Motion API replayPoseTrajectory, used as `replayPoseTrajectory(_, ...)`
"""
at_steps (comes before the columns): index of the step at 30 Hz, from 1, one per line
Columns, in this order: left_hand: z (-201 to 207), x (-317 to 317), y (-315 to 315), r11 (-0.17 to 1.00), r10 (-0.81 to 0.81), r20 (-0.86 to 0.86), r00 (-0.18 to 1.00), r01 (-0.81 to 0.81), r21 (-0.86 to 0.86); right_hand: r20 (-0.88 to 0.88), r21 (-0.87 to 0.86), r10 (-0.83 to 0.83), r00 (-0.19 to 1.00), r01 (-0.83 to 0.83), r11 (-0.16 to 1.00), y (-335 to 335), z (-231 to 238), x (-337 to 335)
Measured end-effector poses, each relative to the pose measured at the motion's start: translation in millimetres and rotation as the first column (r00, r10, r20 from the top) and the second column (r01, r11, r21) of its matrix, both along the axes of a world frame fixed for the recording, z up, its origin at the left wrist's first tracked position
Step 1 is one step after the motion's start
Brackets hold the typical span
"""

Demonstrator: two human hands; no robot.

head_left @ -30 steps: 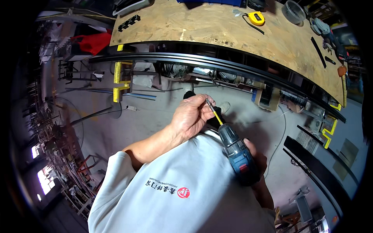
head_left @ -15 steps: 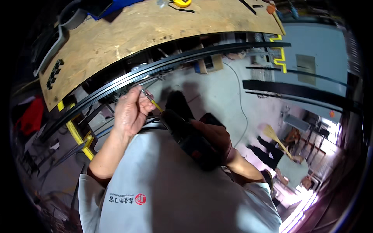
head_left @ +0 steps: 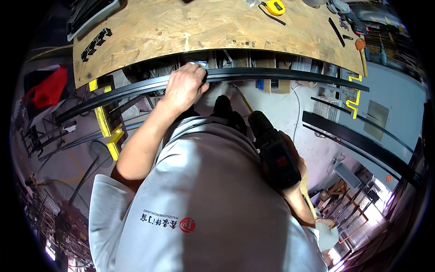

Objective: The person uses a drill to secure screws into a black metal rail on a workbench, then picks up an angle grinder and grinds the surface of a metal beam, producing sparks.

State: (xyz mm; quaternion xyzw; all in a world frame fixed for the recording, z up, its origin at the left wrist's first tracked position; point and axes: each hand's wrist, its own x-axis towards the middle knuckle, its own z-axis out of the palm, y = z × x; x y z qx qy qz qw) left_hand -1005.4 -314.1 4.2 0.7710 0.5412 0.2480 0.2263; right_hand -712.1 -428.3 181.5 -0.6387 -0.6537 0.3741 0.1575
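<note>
Just past black profile (head_left: 253,73): tape measure (head_left: 275,7) on workbench (head_left: 204,27).

You wear a pale grey, short-sleeved shirt (head_left: 226,181), creased into soft folds near its hem. Your left sleeve (head_left: 108,199) is loose and plain. A round red emblem (head_left: 187,225) sits on the front beside dark lettering (head_left: 158,221). Your trousers (head_left: 222,107) look black. Your left hand (head_left: 185,86) and right hand (head_left: 294,155) are bare.

Left forearm (head_left: 146,144) slants upward; left grip (head_left: 185,86) upper centre, fingers (head_left: 195,72) curled. Right forearm (head_left: 299,205) lower right; right grip (head_left: 293,149) right of centre, partly hidden.
</note>
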Motion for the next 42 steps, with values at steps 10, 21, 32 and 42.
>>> replayPoseTrajectory(10, -11.8, -1.0, 0.0, 0.999, -0.042, -0.009, 0.999, 0.042, 0.034, -0.189, -0.122, 0.109, 0.976, -0.133, 0.984, 43.2, -8.7, -4.2)
replayPoseTrajectory(21, -7.9, 3.5, -0.9, 0.999, 0.032, -0.008, 0.999, -0.032, 0.004, -0.245, -0.044, 0.254, 0.936, -0.272, 0.961, 71.9, -25.4, -12.2)
replayPoseTrajectory(32, -12.6, 1.3, 0.1, 0.999, 0.039, 0.014, 0.999, -0.039, 0.017, -0.251, -0.093, 0.255, 0.934, -0.285, 0.954, 81.9, -23.8, -14.5)
replayPoseTrajectory(42, -18.7, 3.4, 0.3, 0.995, 0.100, 0.063, 0.993, -0.101, 0.013, -0.164, -0.247, 0.221, 0.961, -0.257, 0.934, 101.6, -2.5, -36.6)
